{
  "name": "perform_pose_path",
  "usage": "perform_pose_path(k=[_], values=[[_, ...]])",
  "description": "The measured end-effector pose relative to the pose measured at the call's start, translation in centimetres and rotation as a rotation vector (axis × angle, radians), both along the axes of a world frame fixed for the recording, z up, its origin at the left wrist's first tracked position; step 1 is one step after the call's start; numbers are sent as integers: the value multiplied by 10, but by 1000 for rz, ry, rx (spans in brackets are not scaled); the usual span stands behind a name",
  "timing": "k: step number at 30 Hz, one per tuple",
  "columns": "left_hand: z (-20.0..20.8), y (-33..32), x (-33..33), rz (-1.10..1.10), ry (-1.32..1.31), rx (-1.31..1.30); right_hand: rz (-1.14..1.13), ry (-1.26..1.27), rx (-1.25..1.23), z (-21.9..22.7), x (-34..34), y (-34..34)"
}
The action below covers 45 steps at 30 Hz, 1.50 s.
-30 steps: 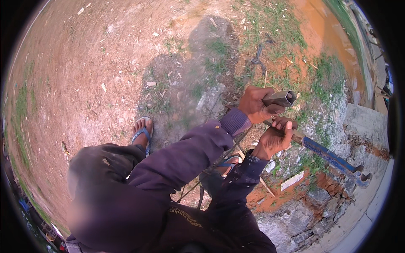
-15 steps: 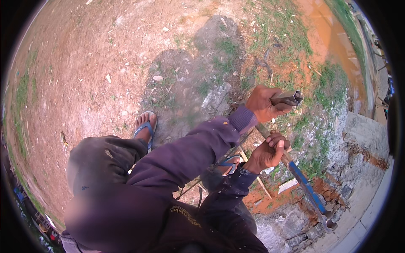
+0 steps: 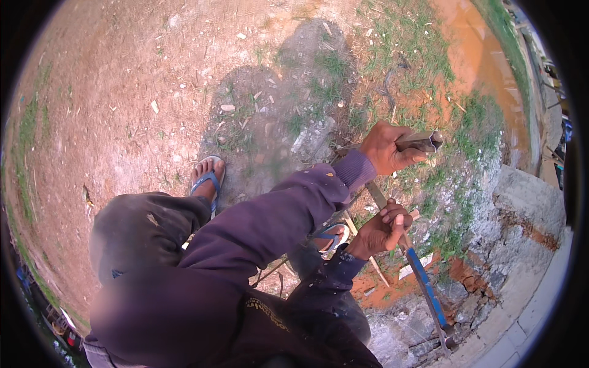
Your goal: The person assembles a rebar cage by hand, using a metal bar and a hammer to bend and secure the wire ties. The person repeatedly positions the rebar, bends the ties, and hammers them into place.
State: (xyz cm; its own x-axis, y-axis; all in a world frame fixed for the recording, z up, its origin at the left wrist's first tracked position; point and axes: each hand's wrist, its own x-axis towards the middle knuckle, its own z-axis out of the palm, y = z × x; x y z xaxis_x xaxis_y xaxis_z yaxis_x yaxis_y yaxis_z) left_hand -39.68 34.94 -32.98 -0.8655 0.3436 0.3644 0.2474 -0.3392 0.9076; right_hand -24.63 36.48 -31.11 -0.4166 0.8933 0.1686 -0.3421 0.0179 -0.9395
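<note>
My left hand (image 3: pixel 388 148) is closed round a grey metal bar (image 3: pixel 420 142) whose hollow, angular end sticks out past the thumb to the right. Below it, my right hand (image 3: pixel 379 232) is wrapped round a long thin bar (image 3: pixel 423 279) with a worn blue stretch. A bare grey length of it shows above the fist. Its lower end, down by the broken masonry, looks like a hammer or claw head (image 3: pixel 450 342), though I cannot make out its exact kind. My left forearm, in a purple sleeve, crosses in front of my body.
Broken concrete (image 3: pixel 423 319) and a concrete edge (image 3: pixel 527 208) lie at the lower right. Wood strips (image 3: pixel 379 271) are near my sandalled foot (image 3: pixel 331 238). A concrete lump (image 3: pixel 313 138) lies ahead. Orange muddy water (image 3: pixel 485 55) runs at the far right.
My right hand has shifted slightly left, and the lower end of the blue bar has swung left and nearer to me. My left hand has barely moved.
</note>
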Motion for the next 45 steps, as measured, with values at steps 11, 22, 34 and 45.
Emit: perform_pose_path(k=[11,22,34,45], values=[[-18,-76,-35,-155,-376,155,-111,78,8,79,-66,86],[16,-142,-38,-218,-442,306,-169,45,4,95,-40,77],[29,-165,-62,-105,-325,309,20,300,164,170,-35,65],[24,-143,-54,-14,-329,319,-50,100,9,109,-99,37]])
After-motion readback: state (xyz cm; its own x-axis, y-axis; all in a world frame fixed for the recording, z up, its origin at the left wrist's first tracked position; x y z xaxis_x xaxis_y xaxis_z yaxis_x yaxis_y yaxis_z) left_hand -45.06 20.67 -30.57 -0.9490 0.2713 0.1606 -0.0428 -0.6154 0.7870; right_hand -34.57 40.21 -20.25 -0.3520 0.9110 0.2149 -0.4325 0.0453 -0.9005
